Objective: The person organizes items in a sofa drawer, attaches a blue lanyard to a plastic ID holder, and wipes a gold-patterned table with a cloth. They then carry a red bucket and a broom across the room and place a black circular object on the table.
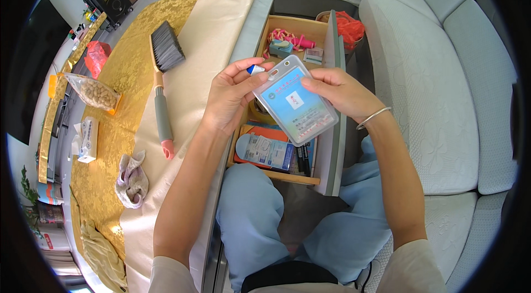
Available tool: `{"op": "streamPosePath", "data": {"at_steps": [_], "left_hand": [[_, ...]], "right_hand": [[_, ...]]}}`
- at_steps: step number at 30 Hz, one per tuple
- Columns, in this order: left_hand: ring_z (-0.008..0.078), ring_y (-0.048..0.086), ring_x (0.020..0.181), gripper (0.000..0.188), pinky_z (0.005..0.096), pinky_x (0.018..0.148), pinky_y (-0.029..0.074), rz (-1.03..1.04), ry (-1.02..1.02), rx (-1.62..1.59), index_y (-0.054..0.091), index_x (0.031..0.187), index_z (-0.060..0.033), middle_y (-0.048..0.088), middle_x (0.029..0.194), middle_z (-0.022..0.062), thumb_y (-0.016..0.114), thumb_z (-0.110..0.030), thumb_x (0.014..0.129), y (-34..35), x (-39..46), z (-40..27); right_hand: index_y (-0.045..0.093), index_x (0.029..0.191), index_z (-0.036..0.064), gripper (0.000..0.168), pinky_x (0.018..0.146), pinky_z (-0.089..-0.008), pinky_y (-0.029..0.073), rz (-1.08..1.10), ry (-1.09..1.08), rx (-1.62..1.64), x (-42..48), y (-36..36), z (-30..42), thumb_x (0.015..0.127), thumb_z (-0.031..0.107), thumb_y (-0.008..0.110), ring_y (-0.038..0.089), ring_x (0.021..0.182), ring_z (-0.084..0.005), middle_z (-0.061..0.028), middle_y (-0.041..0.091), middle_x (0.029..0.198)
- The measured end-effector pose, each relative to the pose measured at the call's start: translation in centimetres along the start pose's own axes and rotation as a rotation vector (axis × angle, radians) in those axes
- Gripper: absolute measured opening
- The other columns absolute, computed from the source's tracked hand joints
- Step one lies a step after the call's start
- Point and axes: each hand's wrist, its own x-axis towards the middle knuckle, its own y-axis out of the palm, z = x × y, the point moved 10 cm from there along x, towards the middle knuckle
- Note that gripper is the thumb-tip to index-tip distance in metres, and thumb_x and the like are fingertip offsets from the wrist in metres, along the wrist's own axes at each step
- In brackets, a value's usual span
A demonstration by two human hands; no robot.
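Note:
A clear plastic badge holder with a blue printed card (295,104) hangs tilted above an open drawer (335,139). My left hand (230,94) pinches its slotted top end between thumb and fingers. Also between those fingers is a small white object with a blue end (255,69); its kind is unclear. My right hand (346,91) grips the holder's right edge, thumb on the front. Below, the drawer holds a teal-and-white small device (281,48), pink items (306,42), a flat packet (313,56), blue printed cards (265,150) and black marker pens (304,160). The badge hides the drawer's middle.
Left of the drawer, a cloth-covered table (199,44) bears a bench brush (161,85), a crumpled rag (132,181), a bag of peanuts (94,91) and a tissue pack (88,139). A bin with a red bag (349,29) stands behind the drawer. A sofa (419,106) lines the right.

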Motion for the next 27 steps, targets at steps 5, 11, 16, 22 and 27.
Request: {"op": "streamPosePath", "data": {"at_steps": [5,11,16,22,27], "left_hand": [[0.0162,0.062,0.094,0.026,0.0271,0.082,0.052,-0.02,-0.008,-0.027,0.056,0.109,-0.0019,0.062,0.107,0.0141,0.062,-0.009,0.085,-0.2,0.0,0.2],[0.0185,0.061,0.101,0.023,0.0275,0.083,0.052,-0.041,-0.013,-0.051,0.056,0.11,-0.0019,0.061,0.111,0.0136,0.055,-0.015,0.09,-0.7,0.1,0.2],[0.0192,0.06,0.101,0.022,0.0278,0.083,0.052,-0.081,-0.007,-0.003,0.056,0.11,-0.0021,0.06,0.113,0.013,0.055,-0.012,0.09,-1.1,0.0,0.6],[0.0174,0.06,0.095,0.022,0.0288,0.083,0.051,-0.096,0.016,0.026,0.054,0.11,-0.0005,0.059,0.114,0.0145,0.055,-0.01,0.09,-1.1,0.1,1.2],[0.0177,0.06,0.097,0.022,0.0296,0.084,0.05,-0.099,0.027,-0.023,0.053,0.11,0.0013,0.058,0.116,0.0165,0.054,-0.007,0.09,-1.0,-0.1,0.9]], "right_hand": [[0.06,0.099,0.0,0.025,0.071,-0.0224,0.043,-0.039,-0.073,-0.024,0.3,-0.6,0.1,0.093,0.023,0.05,0.051,0.078,-0.0042,0.0012,0.059,0.086],[0.059,0.098,0.0,0.026,0.071,-0.0233,0.043,-0.124,-0.056,-0.061,0.1,-1.5,0.4,0.093,0.023,0.049,0.051,0.078,-0.005,0.0016,0.058,0.083],[0.058,0.09,-0.001,0.026,0.065,-0.028,0.043,-0.204,-0.157,-0.304,0.1,-1.6,1.2,0.091,0.024,0.051,0.052,0.069,-0.0124,-0.0066,0.057,0.076],[0.058,0.086,0.0,0.027,0.057,-0.0355,0.044,-0.379,-0.218,-0.551,-0.3,-0.7,2.5,0.089,0.027,0.052,0.056,0.059,-0.0279,-0.015,0.058,0.066],[0.058,0.084,0.002,0.029,0.055,-0.0359,0.044,-0.499,-0.194,-0.796,-0.5,-0.6,3.2,0.088,0.03,0.053,0.058,0.059,-0.0304,-0.0162,0.059,0.067]]}}
